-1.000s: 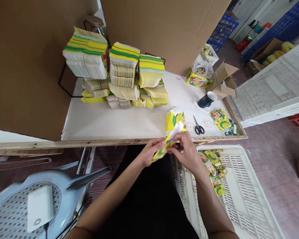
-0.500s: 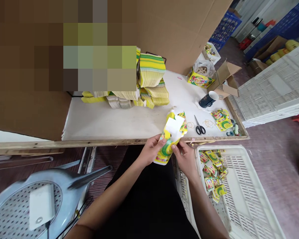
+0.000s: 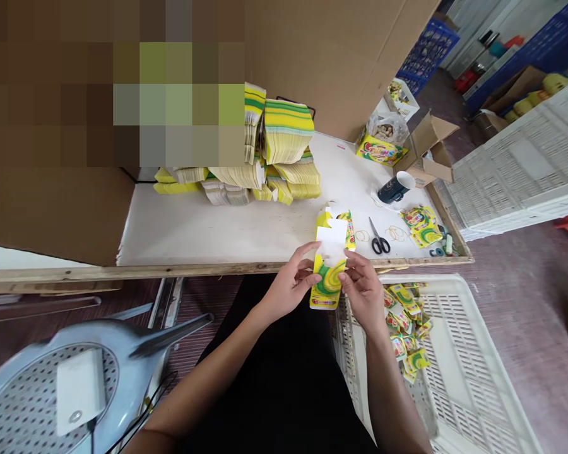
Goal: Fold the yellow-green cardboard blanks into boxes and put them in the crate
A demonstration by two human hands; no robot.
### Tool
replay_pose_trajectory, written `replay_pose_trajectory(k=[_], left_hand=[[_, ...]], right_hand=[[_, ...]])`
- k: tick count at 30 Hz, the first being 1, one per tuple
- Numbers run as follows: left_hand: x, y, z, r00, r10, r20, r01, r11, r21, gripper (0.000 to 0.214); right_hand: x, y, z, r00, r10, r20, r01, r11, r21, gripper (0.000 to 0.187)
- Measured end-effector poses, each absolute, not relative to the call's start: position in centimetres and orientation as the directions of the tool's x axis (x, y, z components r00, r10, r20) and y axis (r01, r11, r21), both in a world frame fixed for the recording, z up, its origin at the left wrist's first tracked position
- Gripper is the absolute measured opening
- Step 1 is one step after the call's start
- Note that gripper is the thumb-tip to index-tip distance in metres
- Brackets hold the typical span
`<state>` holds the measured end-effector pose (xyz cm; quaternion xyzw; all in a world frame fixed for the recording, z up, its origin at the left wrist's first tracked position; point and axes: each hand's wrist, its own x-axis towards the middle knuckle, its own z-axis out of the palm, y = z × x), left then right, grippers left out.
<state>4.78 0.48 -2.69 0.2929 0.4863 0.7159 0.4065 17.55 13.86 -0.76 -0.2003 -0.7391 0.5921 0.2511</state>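
Both my hands hold one small yellow and green printed carton [image 3: 329, 280] upright just in front of the table's near edge. My left hand [image 3: 291, 287] grips its left side and my right hand [image 3: 363, 287] grips its right side. The carton's white top flap [image 3: 332, 239] stands open above my fingers. Just behind it on the table lies a short stack of flat cartons [image 3: 339, 224] of the same print. To my right a white slatted crate [image 3: 459, 353] holds several folded cartons [image 3: 404, 328].
Tall stacks of flat yellow-green carton blanks [image 3: 274, 151] fill the back of the white table [image 3: 208, 230]. Scissors [image 3: 378, 238], rubber bands [image 3: 396, 233], a dark mug [image 3: 394, 188] and a small pile of cartons [image 3: 421, 226] lie at the right. Cardboard walls stand behind. A grey perforated stool [image 3: 66, 391] is at the lower left.
The carton went from lying slanted and flat between my hands to standing upright with its white flap raised. My hands moved to either side of it.
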Motion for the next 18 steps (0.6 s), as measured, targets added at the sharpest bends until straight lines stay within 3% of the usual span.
replay_pose_trajectory(k=[6,9,12,14,16,18], left_hand=[[4.6,0.3,-2.6,-0.385,0.922,-0.045,-0.365,-0.107,0.925,0.042],[4.8,0.3,-2.6,-0.392,0.918,-0.065,-0.363,-0.089,0.927,0.044],[5.0,0.4,-2.6,-0.401,0.915,-0.051,-0.354,-0.104,0.929,0.066],[5.0,0.4,-2.6,-0.392,0.919,-0.047,-0.35,-0.101,0.931,0.079],[4.9,0.4,-2.8,-0.391,0.919,-0.049,-0.327,-0.089,0.941,0.076],[4.9,0.5,-3.1,-0.419,0.907,-0.052,-0.303,-0.085,0.949,0.063]], right_hand=[[18.3,15.3,0.3,-0.872,0.482,0.09,0.105,0.363,-0.926,0.013],[18.1,15.2,0.6,-0.863,0.474,0.174,0.086,0.476,-0.875,0.02],[17.8,14.8,0.2,-0.801,0.564,0.201,0.062,0.412,-0.909,0.015],[17.7,14.7,-0.3,-0.775,0.611,0.162,0.055,0.321,-0.945,0.04],[17.8,14.9,-0.5,-0.768,0.622,0.154,0.054,0.303,-0.951,0.049],[18.0,15.1,-0.4,-0.754,0.627,0.195,0.065,0.367,-0.928,0.037]])
